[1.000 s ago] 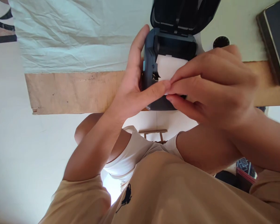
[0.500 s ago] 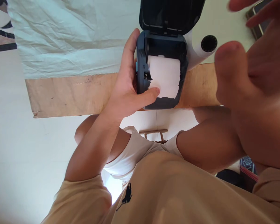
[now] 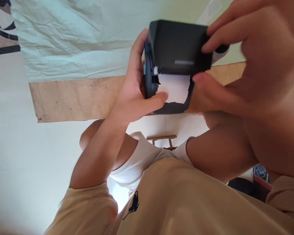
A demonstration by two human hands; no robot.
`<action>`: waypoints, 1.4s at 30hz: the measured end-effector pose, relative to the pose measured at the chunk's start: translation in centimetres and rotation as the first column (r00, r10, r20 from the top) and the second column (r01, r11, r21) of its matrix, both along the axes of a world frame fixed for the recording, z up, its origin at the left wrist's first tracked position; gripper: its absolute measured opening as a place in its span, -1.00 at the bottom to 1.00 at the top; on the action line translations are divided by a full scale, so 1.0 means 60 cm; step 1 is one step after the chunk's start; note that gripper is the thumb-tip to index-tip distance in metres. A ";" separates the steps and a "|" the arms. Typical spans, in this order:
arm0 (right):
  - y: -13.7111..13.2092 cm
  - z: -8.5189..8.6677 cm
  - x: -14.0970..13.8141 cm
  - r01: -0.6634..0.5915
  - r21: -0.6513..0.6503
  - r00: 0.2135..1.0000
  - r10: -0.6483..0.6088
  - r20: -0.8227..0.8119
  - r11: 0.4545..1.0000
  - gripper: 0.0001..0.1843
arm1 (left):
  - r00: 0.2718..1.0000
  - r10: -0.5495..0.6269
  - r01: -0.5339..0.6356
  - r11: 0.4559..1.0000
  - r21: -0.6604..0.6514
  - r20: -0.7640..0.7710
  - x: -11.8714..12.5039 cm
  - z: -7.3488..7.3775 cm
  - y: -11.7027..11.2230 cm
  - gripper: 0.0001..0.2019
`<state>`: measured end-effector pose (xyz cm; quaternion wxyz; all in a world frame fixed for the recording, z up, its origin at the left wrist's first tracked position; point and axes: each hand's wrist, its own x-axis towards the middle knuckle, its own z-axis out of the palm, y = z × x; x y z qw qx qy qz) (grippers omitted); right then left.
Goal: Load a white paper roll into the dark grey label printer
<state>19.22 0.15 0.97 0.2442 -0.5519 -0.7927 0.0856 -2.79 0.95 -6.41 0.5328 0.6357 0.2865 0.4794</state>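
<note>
A small dark blue-grey label printer (image 3: 150, 81) stands at the near edge of a wooden table. White paper (image 3: 174, 88) with a torn edge lies across its front. My left hand (image 3: 134, 94) grips the printer's left side, and its thumb presses on the paper's lower left corner. The black lid (image 3: 178, 47) is swung most of the way down over the paper. My right hand (image 3: 245, 55) holds that lid, fingers on its top right and thumb under its lower right corner.
A crumpled pale cloth (image 3: 75, 36) covers the table behind a bare plywood strip (image 3: 78, 98). Just right of the printer, a white cylinder with a black end (image 3: 221, 50) peeks out from behind my fingers. Below the table edge are my knees, white shorts and tan shirt.
My right hand left the paper, reached up to the open lid and has brought it down over the roll. My left hand kept its grip with the thumb on the paper.
</note>
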 end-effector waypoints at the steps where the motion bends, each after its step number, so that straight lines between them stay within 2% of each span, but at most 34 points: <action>1: -0.005 -0.001 -0.001 -0.116 0.088 0.991 0.110 0.073 0.989 -0.50 | 1.000 0.002 -0.002 1.000 0.008 0.012 0.001 -0.007 0.002 -0.09; 3: -0.010 -0.007 0.002 -0.265 0.210 0.958 0.232 0.168 0.941 -0.56 | 0.997 -0.002 0.000 0.999 0.034 0.075 0.006 -0.013 0.003 -0.06; 4: -0.011 -0.010 0.004 -0.276 0.229 0.957 0.244 0.160 0.933 -0.61 | 0.993 0.009 -0.013 0.999 0.033 0.120 0.009 -0.010 0.000 -0.07; 5: -0.011 -0.012 0.006 -0.276 0.237 0.958 0.247 0.147 0.931 -0.65 | 0.991 -0.007 0.009 1.000 -0.014 0.134 0.012 -0.004 -0.003 -0.12; 7: -0.010 -0.012 0.005 -0.271 0.233 0.961 0.247 0.127 0.934 -0.67 | 0.977 0.094 -0.047 0.970 -0.239 0.190 0.016 0.018 -0.013 -0.37; 8: -0.011 -0.010 0.003 -0.264 0.218 0.963 0.243 0.119 0.940 -0.64 | 0.966 0.133 -0.065 0.954 -0.292 0.221 0.017 0.031 -0.018 -0.54; 10: -0.014 -0.003 -0.003 -0.236 0.150 0.969 0.222 0.103 0.960 -0.55 | 0.979 0.130 -0.056 0.911 -0.409 0.157 0.017 0.055 -0.025 -0.70; 13: -0.020 0.009 -0.011 -0.200 0.032 0.975 0.195 0.108 0.979 -0.46 | 0.995 0.077 -0.038 0.891 -0.453 0.068 0.016 0.073 -0.029 -0.82; 15: -0.022 0.014 -0.014 -0.189 -0.001 0.973 0.187 0.137 0.982 -0.43 | 0.985 0.158 -0.117 0.899 -0.421 0.063 0.017 0.072 -0.029 -0.84; 16: -0.021 0.015 -0.014 -0.190 -0.007 0.970 0.189 0.151 0.982 -0.42 | 0.963 0.257 -0.203 0.894 -0.399 0.086 0.018 0.068 -0.029 -0.84; 17: -0.021 0.015 -0.014 -0.192 -0.005 0.969 0.190 0.159 0.981 -0.40 | 0.970 0.235 -0.198 0.903 -0.382 0.053 0.020 0.065 -0.029 -0.82; 18: -0.020 0.014 -0.015 -0.194 0.001 0.968 0.192 0.162 0.981 -0.38 | 0.995 0.097 -0.089 0.928 -0.361 0.005 0.021 0.061 -0.028 -0.78; 19: -0.019 0.012 -0.014 -0.196 0.005 0.968 0.192 0.162 0.981 -0.37 | 0.996 0.092 -0.082 0.943 -0.322 0.015 0.023 0.057 -0.028 -0.75; 20: -0.018 0.009 -0.014 -0.197 0.005 0.968 0.193 0.158 0.980 -0.36 | 0.986 0.141 -0.108 0.944 -0.310 0.084 0.024 0.055 -0.028 -0.76; 22: -0.018 0.003 -0.014 -0.186 0.001 0.971 0.184 0.153 0.983 -0.33 | 0.957 0.184 -0.095 0.929 -0.357 0.225 0.029 0.055 -0.026 -0.77; 26: -0.017 -0.008 -0.013 -0.142 -0.021 0.974 0.143 0.177 0.990 -0.32 | 0.879 0.129 0.100 0.891 -0.442 0.459 0.038 0.071 -0.023 -0.88; 28: -0.015 -0.011 -0.012 -0.122 -0.021 0.972 0.124 0.201 0.992 -0.31 | 0.860 0.179 0.082 0.876 -0.476 0.477 0.039 0.079 -0.020 -0.71; 30: -0.012 -0.012 -0.010 -0.107 0.003 0.969 0.103 0.223 0.994 -0.34 | 0.875 0.173 0.085 0.865 -0.495 0.452 0.035 0.079 -0.017 -0.61; 32: -0.009 -0.012 -0.007 -0.110 0.030 0.966 0.100 0.239 0.994 -0.39 | 0.901 0.075 0.165 0.852 -0.496 0.428 0.028 0.073 -0.014 -0.57; 34: -0.008 -0.011 -0.005 -0.133 0.042 0.962 0.119 0.245 0.990 -0.40 | 0.880 0.136 0.110 0.874 -0.474 0.455 0.020 0.066 -0.012 -0.57; 38: -0.007 -0.010 -0.001 -0.168 0.019 0.961 0.160 0.228 0.986 -0.34 | 0.870 0.188 0.129 0.806 -0.578 0.455 0.015 0.059 -0.006 -0.55; 40: -0.008 -0.009 -0.002 -0.176 0.017 0.962 0.168 0.214 0.984 -0.30 | 0.845 0.273 0.071 0.795 -0.602 0.460 0.018 0.058 -0.005 -0.55; 42: -0.008 -0.006 -0.004 -0.193 0.039 0.960 0.181 0.214 0.980 -0.27 | 0.797 0.367 -0.017 0.808 -0.589 0.480 0.022 0.056 -0.007 -0.59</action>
